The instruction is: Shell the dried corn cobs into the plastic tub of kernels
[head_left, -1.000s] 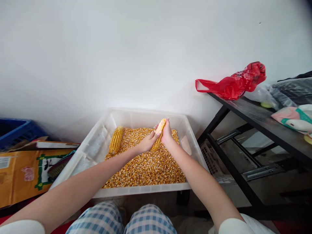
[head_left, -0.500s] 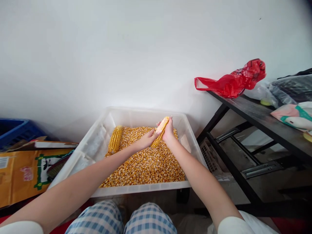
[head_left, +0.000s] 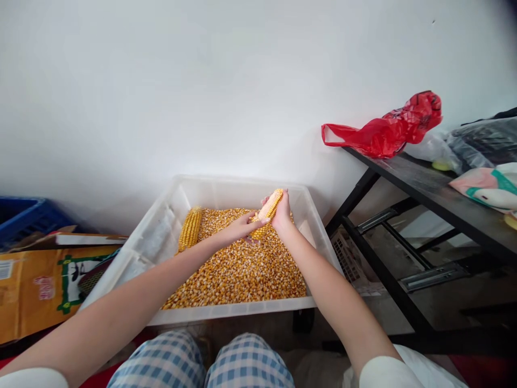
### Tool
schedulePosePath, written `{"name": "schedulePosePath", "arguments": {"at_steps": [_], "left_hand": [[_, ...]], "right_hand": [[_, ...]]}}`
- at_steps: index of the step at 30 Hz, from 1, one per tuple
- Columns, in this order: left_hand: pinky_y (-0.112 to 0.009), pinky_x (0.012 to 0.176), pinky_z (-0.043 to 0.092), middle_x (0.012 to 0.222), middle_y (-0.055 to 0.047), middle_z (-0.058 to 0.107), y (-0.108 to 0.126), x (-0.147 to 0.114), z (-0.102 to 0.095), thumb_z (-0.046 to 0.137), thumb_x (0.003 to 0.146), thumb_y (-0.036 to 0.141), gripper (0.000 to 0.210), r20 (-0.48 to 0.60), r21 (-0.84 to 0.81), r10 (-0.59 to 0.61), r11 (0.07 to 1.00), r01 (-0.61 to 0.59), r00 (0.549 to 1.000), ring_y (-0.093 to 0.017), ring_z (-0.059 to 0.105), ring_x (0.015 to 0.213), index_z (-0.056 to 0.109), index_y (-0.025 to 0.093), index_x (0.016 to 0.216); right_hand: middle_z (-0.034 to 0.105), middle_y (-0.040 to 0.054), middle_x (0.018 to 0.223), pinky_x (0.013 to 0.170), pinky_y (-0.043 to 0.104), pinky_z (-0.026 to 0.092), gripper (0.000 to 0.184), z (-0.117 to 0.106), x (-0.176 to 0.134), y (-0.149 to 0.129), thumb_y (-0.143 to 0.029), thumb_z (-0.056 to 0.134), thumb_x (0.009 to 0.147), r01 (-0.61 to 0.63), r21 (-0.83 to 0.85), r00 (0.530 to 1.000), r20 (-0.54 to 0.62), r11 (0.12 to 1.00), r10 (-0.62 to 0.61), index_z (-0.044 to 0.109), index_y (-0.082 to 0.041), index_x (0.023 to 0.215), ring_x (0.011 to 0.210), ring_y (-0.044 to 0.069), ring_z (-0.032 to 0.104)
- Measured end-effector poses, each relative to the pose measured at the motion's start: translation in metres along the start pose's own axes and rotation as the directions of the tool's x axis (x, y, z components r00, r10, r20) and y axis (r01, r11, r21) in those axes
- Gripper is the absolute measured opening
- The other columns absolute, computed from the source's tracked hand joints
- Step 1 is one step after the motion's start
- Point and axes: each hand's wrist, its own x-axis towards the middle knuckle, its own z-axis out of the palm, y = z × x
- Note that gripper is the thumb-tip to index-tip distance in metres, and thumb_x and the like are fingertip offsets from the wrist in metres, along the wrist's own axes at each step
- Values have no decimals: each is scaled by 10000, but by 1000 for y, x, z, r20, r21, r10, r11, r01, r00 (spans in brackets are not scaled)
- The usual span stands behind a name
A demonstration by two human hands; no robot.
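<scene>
A partly stripped corn cob (head_left: pixel 270 209) is held tilted above the bin, its bare pale side facing up and left, with yellow kernels along its right side and lower end. My right hand (head_left: pixel 283 211) wraps round the cob from the right. At the cob's lower end, my left hand (head_left: pixel 242 226) grips it, thumb lying across the bare strip. Below them, loose corn kernels (head_left: pixel 242 275) fill much of a translucent white plastic bin (head_left: pixel 230 312). One whole corn cob (head_left: pixel 189 229) rests on the kernels at the bin's left side.
A black metal-framed table (head_left: pixel 428 188) stands at right, bearing a crumpled red plastic bag (head_left: pixel 388 129) and other bags. Left of the bin lie an orange-brown cardboard box (head_left: pixel 36 296) and a blue crate (head_left: pixel 32 218). A white wall (head_left: pixel 226 97) rises behind.
The cob and my right hand have risen slightly. My left thumb has moved onto the cob's bare strip, and my left fingers have shifted beneath its lower end.
</scene>
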Motion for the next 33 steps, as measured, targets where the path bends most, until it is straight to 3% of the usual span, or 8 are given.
{"name": "schedulePosePath", "arguments": {"at_steps": [2, 6, 10, 16, 20, 26, 30, 33], "left_hand": [[-261, 541, 532, 1094, -94, 540, 0, 0, 0, 585, 686, 530, 575, -26, 8, -3, 1000, 3, 1000, -207, 540, 898, 536, 190, 1147], [-209, 489, 500, 1059, -81, 531, -3, 6, -9, 488, 746, 545, 495, -210, -32, -53, 998, 48, 976, -197, 523, 893, 540, 211, 1108], [-170, 427, 449, 923, -51, 543, -4, 10, -19, 473, 738, 573, 485, -310, -9, -54, 998, 54, 949, -164, 521, 781, 556, 222, 1062], [-181, 421, 443, 856, -33, 554, 3, 7, -9, 448, 736, 606, 524, -308, 84, 23, 996, 3, 951, -142, 509, 691, 565, 211, 1059], [-189, 432, 452, 881, -36, 560, 6, 4, -6, 433, 745, 605, 532, -319, 151, 65, 988, -17, 946, -155, 518, 725, 561, 209, 1076], [-194, 401, 432, 812, -30, 552, 1, 2, -2, 438, 761, 573, 527, -273, 298, 154, 952, -69, 950, -131, 513, 613, 522, 202, 1127], [-186, 397, 422, 831, -37, 558, -2, 3, -4, 567, 688, 522, 559, -202, 278, 102, 960, -43, 974, -125, 522, 609, 506, 191, 1135], [-172, 403, 413, 809, -33, 541, -5, 3, -14, 652, 615, 472, 578, -122, 219, 10, 976, 17, 992, -129, 524, 633, 518, 192, 1102]], "right_hand": [[541, -23, 493, 502, 251, 480, 393, 0, 1, -3, -560, 348, 797, -37, -9, 999, 37, 999, 37, 459, -200, 685, 465, 123, 551], [610, -5, 605, 558, 266, 500, 202, -1, 6, -8, -388, 446, 801, -109, -62, 979, 168, 992, 119, 473, -195, 748, 576, 143, 608], [625, -14, 644, 562, 255, 497, 99, -5, 12, -4, -264, 534, 750, -46, -125, 965, 250, 991, 77, 472, -190, 770, 594, 134, 615], [558, -56, 536, 505, 208, 466, 188, -7, 14, 2, -334, 592, 719, 138, -223, 983, 146, 965, -107, 479, -185, 730, 505, 102, 581], [560, -53, 521, 478, 199, 451, 191, -3, 10, -1, -338, 603, 709, 159, -246, 983, 127, 956, -131, 493, -181, 711, 474, 97, 565], [545, -48, 492, 454, 209, 444, 246, -1, 5, -2, -364, 648, 675, 190, -260, 982, 39, 947, -186, 484, -181, 682, 434, 104, 543], [568, -25, 523, 468, 237, 460, 325, -1, 3, -9, -507, 548, 723, 44, -260, 997, 76, 965, -24, 480, -190, 713, 469, 128, 564], [589, 2, 560, 510, 268, 482, 414, -1, 2, -15, -584, 389, 781, -124, -234, 969, 179, 964, 168, 490, -186, 728, 542, 155, 599]]}}
